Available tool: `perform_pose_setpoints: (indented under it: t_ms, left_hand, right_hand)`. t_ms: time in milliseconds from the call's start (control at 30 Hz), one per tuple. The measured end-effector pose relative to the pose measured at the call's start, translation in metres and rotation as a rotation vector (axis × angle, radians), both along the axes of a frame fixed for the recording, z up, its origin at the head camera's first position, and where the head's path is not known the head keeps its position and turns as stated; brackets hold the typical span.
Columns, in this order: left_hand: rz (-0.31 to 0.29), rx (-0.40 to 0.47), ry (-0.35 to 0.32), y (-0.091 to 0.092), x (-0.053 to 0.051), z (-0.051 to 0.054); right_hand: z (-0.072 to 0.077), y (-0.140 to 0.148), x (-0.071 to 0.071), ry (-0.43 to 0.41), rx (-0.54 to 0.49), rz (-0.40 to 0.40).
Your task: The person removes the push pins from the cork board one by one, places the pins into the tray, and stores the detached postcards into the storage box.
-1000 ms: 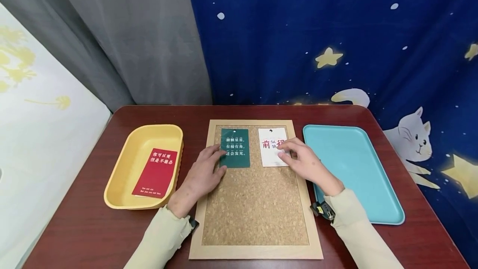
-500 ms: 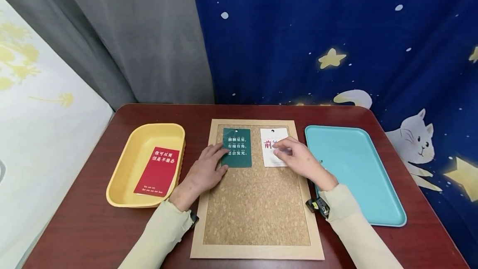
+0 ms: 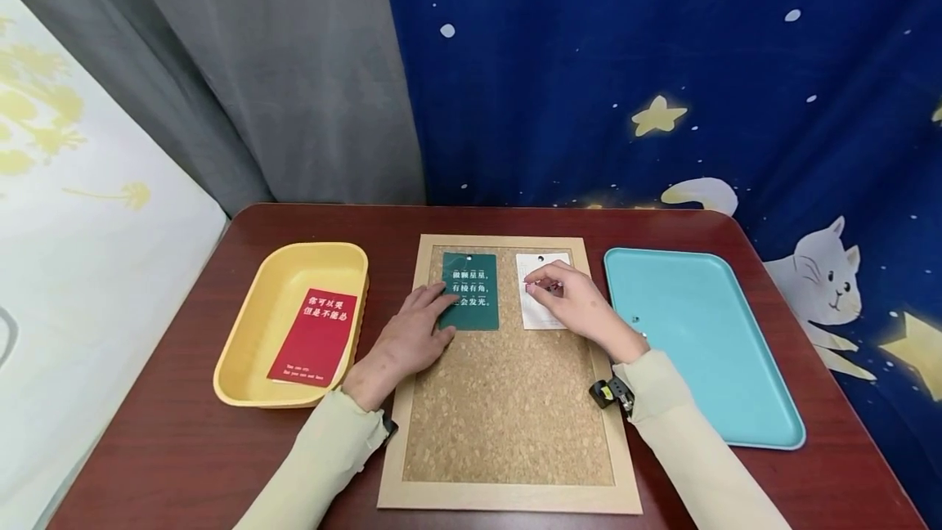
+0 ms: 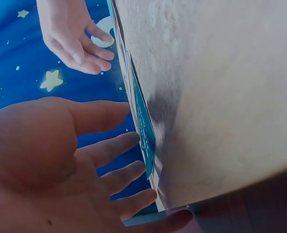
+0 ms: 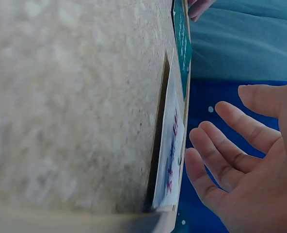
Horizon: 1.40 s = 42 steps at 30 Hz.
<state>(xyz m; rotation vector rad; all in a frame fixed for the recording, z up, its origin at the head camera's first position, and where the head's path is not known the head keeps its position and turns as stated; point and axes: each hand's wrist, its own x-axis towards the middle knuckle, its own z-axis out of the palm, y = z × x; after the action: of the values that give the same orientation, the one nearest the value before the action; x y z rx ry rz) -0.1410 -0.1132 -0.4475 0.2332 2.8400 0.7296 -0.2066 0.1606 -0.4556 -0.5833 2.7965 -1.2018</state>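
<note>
In the head view, a dark green card (image 3: 478,319) with white writing lies at the upper left of a wood-framed cork board (image 3: 508,407). My left hand (image 3: 408,338) is at the card's left edge with its fingers extended. A white card (image 3: 535,314) lies at the board's upper right, partly covered by my right hand (image 3: 581,307). Red print on the white card (image 5: 170,160) shows in the right wrist view. There, the right hand's fingers are loosely bent, thumb apart, with nothing visible between them. The left wrist view shows an unfilled left palm (image 4: 37,160).
A yellow basket (image 3: 246,325) holding a red card (image 3: 312,342) stands left of the board. To the right is a turquoise tray (image 3: 721,350), with a tiny clear object (image 3: 636,320) near its left edge. Curtains (image 3: 515,105) hang behind the brown table (image 3: 162,440).
The right hand has shifted left across the white card, covering more of its red writing. The left hand stays beside the green card. The whole view has drifted slightly.
</note>
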Motion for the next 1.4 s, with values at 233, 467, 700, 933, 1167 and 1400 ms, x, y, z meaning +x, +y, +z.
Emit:
perform_pose_setpoints:
  t_ms: [233, 467, 700, 933, 1167, 1400]
  left_hand:
    - [0.013, -0.036, -0.023, 0.002, -0.001, -0.001]
    - [0.001, -0.053, -0.03, 0.002, -0.003, -0.001]
    - [-0.027, -0.082, -0.026, 0.002, -0.006, -0.002]
    - [-0.055, -0.119, -0.034, 0.002, -0.011, -0.003]
    - [-0.058, -0.124, -0.053, 0.003, -0.012, -0.003]
    - [-0.059, -0.145, -0.071, 0.002, -0.014, -0.003]
  right_hand:
    - [-0.003, -0.008, -0.009, -0.029, -0.023, -0.007]
    - [-0.007, -0.016, -0.014, -0.055, -0.042, 0.013]
    - [-0.007, -0.025, -0.019, -0.077, -0.05, 0.041]
    - [-0.01, -0.031, -0.026, -0.04, -0.025, 0.071]
    - [-0.01, -0.037, -0.028, -0.038, -0.011, 0.087]
    - [-0.008, -0.042, -0.031, -0.041, -0.003, 0.09]
